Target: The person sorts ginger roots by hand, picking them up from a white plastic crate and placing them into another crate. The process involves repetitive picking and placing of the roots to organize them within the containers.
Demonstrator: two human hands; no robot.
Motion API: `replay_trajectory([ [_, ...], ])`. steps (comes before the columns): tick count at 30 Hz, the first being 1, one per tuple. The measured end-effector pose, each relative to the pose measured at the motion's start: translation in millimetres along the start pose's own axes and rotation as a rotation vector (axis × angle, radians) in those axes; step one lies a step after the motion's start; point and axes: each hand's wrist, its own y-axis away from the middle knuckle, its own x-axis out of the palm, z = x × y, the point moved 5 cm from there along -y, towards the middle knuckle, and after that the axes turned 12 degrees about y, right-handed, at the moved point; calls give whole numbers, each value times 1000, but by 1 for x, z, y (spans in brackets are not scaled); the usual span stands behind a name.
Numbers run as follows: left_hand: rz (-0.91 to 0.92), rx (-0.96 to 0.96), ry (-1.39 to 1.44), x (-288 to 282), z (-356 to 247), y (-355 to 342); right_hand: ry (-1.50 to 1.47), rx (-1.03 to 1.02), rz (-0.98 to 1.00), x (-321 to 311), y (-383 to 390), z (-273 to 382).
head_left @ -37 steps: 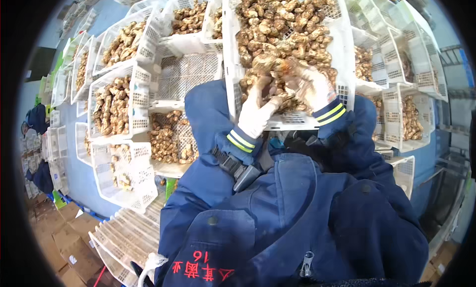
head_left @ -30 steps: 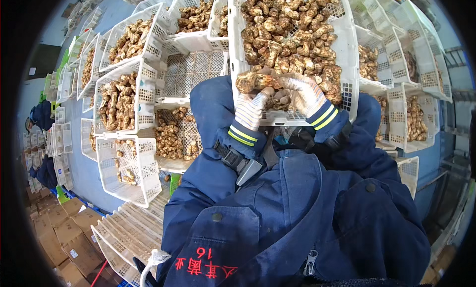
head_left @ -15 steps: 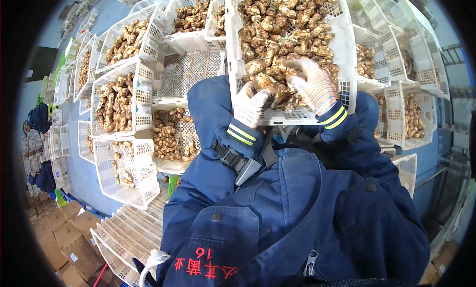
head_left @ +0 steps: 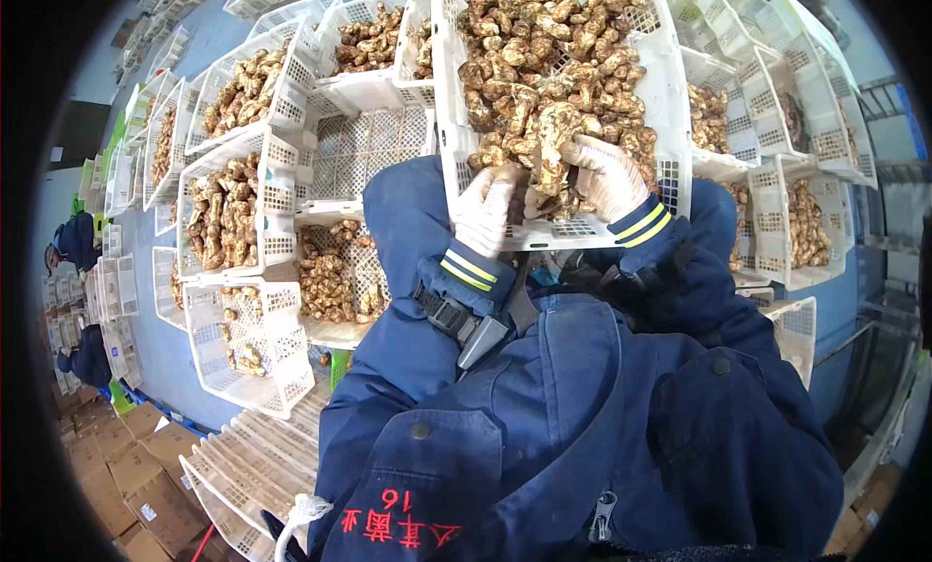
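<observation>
Gripping: R hand [head_left: 612,179], on lg. mushroom [head_left: 556,140]
L hand [head_left: 487,208]: curled nearby, can't tell if holding
Risk: mushroom might drop into crate [head_left: 670,91], prob. from loose grip

Mushrooms [head_left: 544,52] in middle crate [head_left: 672,86], other crates [head_left: 287,341] left and right (cartons [head_left: 131,470] lower left)

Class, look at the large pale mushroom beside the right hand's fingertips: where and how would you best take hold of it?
Probably grip the large pale mushroom by its narrower lower part, coming from the picture's lower edge and pinching across its width. Its long body runs up the picture, broader at the top, where other mushrooms crowd close. The right hand is at its right side.
</observation>
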Motion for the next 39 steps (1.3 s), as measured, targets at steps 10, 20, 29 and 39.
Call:
replay_trajectory([
  [10,186,-235,220,26,8,14,-54,94,132,2,5,-7],
  [20,-63,92,-136,12,-5,2,864,-178,-5,16,-4,-13],
  [29,57,27,-283,17,-7,13,453,-152,67,3,9,8],
  [39,-83,-90,-299,12,7,4,-110,-219,-105,-110,32,86],
])
